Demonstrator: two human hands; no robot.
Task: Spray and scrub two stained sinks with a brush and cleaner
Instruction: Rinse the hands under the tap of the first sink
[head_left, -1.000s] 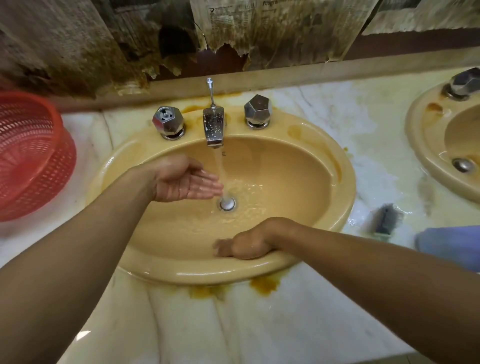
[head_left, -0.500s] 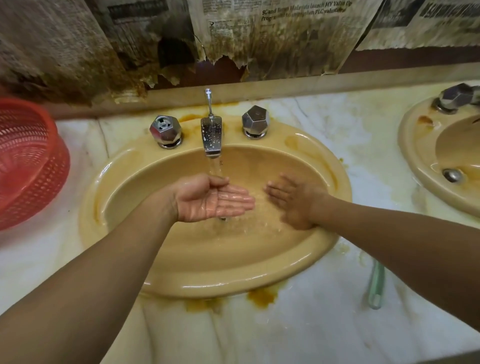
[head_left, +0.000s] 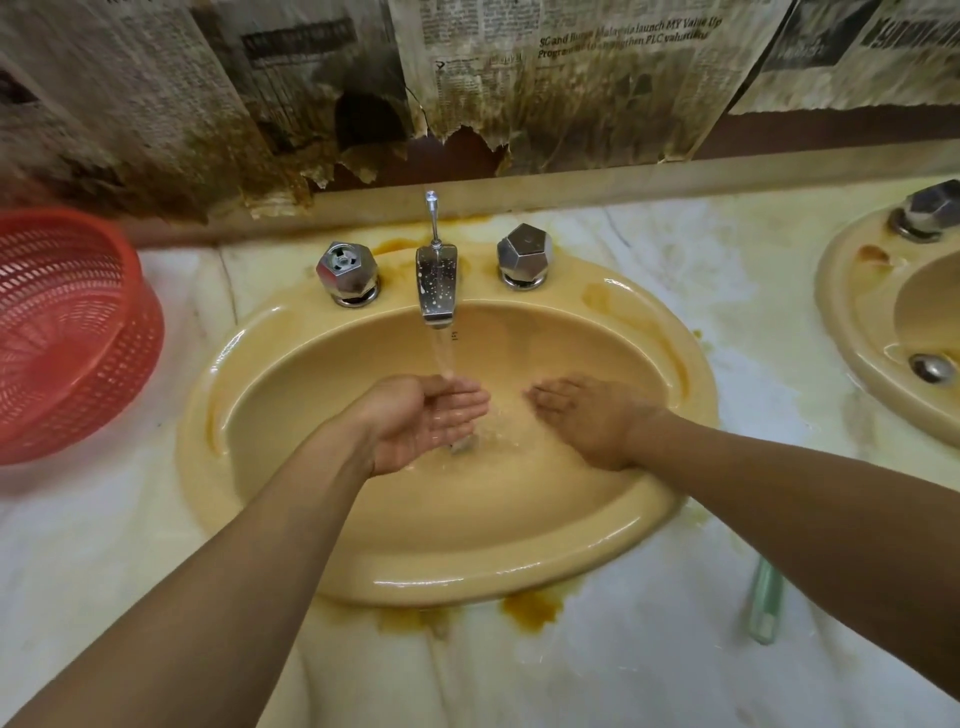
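left hand (head_left: 415, 423) cupped palm-up under running tap (head_left: 437, 283), fingers loose, holding nothing | right hand (head_left: 589, 423) palm-down in bowl, fingers straight, empty | sink (head_left: 447, 564) mid-counter (head_left: 597, 675); second sink (head_left: 852, 332) at right edge | brush handle (head_left: 763, 608) on counter near first sink's front right, head hidden by forearm | red basket (head_left: 67, 332) at left edge

The left hand (head_left: 426, 423) lies palm up, fingers together and gently cupped, holding nothing. The right hand (head_left: 589, 421) is palm down just beside it, fingers straight, pointing toward the left fingertips. Both bare forearms (head_left: 234, 561) reach forward, converging.
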